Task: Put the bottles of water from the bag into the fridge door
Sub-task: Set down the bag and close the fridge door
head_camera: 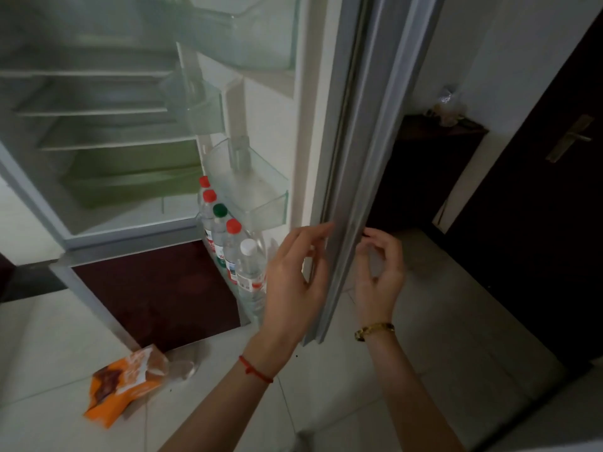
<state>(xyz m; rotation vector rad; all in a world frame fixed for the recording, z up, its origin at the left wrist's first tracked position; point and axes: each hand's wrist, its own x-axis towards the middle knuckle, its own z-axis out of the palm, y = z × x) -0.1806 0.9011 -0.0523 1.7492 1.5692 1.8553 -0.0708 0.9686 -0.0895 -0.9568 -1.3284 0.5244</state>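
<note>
Several water bottles (228,246) with red, green and white caps stand in a row in the lowest shelf of the open fridge door (355,158). My left hand (293,275) is on the inner side of the door's edge, fingers spread and holding nothing. On the outer side of that edge, my right hand (380,272) has its fingers curled loosely and apart, also holding nothing. An orange and clear plastic bag (127,383) lies crumpled on the floor at lower left.
The fridge interior (98,125) is open, with glass shelves and a green drawer. Clear door bins (251,187) sit above the bottles. A dark door with a handle (571,138) stands at the right. White floor tiles (440,321) lie below.
</note>
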